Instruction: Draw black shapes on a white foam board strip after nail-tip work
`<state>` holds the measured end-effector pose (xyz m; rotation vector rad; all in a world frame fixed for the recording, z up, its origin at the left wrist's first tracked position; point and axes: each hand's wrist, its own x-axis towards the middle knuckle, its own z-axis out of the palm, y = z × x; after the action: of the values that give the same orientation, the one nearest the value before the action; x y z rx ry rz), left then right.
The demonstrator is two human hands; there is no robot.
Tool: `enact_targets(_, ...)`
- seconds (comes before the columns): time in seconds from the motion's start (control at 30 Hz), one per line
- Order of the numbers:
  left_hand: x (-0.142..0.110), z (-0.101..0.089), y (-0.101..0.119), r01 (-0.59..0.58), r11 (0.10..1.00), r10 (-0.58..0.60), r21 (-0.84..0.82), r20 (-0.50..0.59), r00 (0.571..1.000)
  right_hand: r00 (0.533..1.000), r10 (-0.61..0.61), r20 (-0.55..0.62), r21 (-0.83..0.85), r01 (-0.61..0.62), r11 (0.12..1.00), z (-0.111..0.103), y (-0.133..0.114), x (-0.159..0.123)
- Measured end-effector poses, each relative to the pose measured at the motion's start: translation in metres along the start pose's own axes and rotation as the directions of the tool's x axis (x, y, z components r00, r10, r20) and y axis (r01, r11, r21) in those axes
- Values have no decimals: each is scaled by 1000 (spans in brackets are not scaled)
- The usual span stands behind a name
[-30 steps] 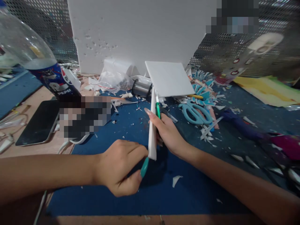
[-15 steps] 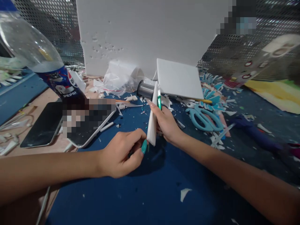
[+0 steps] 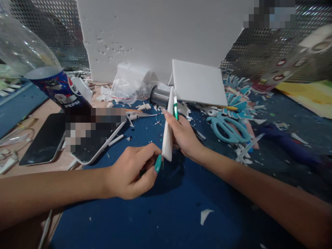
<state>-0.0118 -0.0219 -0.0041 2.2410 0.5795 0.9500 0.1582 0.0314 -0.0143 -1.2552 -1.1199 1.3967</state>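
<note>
Near the middle of the view, a thin white foam board piece (image 3: 168,141) stands edge-on to me above the blue table (image 3: 135,221). My right hand (image 3: 185,133) is closed round it, thumb on its left face and the other fingers mostly behind it. Along its right side runs a narrow shiny green and pale strip-like thing (image 3: 175,109), partly hidden by the same hand. My left hand (image 3: 136,169) is closed in a pinch at the board's lower near corner, a teal thumbnail (image 3: 158,163) showing. What lies between those fingertips is too small to make out.
Blue-handled scissors (image 3: 228,128) lie to the right, among white scraps. Behind are a grey spool (image 3: 159,96), a flat white panel (image 3: 199,83) and a large white foam sheet (image 3: 155,31). A Pepsi bottle (image 3: 62,91) and two phones, one a black phone (image 3: 44,138), are left.
The camera view has shifted slightly, so the bottle and background sit a little further left and higher. Both hands keep nearly the same pose at the foam board piece.
</note>
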Motion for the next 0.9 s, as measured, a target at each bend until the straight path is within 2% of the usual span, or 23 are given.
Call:
enact_targets(0.3, 1, 1, 1, -14, 1000, 14, 24, -10, 1000, 1000, -1, 13, 7, 1, 1000, 2, -1, 0)
enact_targets(0.9, 1, 1, 1, -33, 997, 35, 64, -21, 999, 999, -26, -33, -58, 24, 998, 1, 1, 0)
